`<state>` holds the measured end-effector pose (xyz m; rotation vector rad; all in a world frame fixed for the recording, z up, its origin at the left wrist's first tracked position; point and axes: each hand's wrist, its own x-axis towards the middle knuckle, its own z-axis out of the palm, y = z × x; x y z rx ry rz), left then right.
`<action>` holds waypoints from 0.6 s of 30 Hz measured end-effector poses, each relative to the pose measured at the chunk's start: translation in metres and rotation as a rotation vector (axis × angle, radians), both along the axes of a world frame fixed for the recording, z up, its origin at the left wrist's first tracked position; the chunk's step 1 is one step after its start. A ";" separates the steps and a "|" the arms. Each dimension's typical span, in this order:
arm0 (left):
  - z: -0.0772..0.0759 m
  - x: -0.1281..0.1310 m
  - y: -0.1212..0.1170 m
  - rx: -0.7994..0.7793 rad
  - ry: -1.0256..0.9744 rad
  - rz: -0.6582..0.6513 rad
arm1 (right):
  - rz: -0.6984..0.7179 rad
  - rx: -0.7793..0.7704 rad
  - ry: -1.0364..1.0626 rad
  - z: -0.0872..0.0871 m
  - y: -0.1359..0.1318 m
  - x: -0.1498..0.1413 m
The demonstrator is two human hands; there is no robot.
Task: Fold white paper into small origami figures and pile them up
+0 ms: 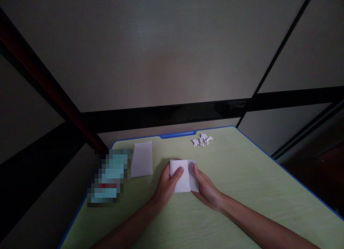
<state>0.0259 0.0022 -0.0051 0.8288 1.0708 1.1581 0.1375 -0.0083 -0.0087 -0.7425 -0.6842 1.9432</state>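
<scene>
A white sheet of paper (182, 182) with an upright crease right of its middle is held between both hands over the table. My left hand (167, 182) grips its left side, the thumb lying flat across the front and the other fingers mostly hidden behind. On the right edge, my right hand (206, 188) is closed, thumb near the upper corner and fingers behind the paper. The part right of the crease looks shaded and angled. Beyond the hands, several small folded paper pieces (202, 140) lie in a cluster near the far edge.
A stack or sheet of white paper (142, 159) lies on the left of the pale green table (242, 177), which has a blue rim. Left of it is a pixelated, blue-green rectangular object (111, 177). A blue tray-like slot (178, 135) sits at the far edge, before a panelled wall.
</scene>
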 end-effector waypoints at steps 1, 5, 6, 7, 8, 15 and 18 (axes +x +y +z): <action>0.001 0.000 -0.001 -0.001 0.012 -0.001 | 0.003 0.007 -0.023 -0.001 0.000 0.000; 0.003 0.000 -0.002 0.005 0.083 -0.001 | -0.017 0.137 -0.187 -0.002 0.001 0.002; 0.003 -0.001 -0.002 0.012 0.100 0.001 | -0.018 0.193 -0.235 -0.001 0.001 0.003; 0.003 -0.001 -0.001 0.019 0.113 0.007 | -0.013 0.249 -0.275 -0.001 0.001 0.004; 0.002 -0.002 -0.001 0.023 0.122 0.015 | -0.008 0.299 -0.304 0.000 0.002 0.005; 0.001 -0.012 0.002 -0.040 0.021 -0.028 | 0.002 0.345 -0.202 0.001 0.019 0.016; 0.004 -0.014 0.001 -0.075 -0.033 -0.048 | -0.024 0.276 -0.139 -0.001 0.024 0.020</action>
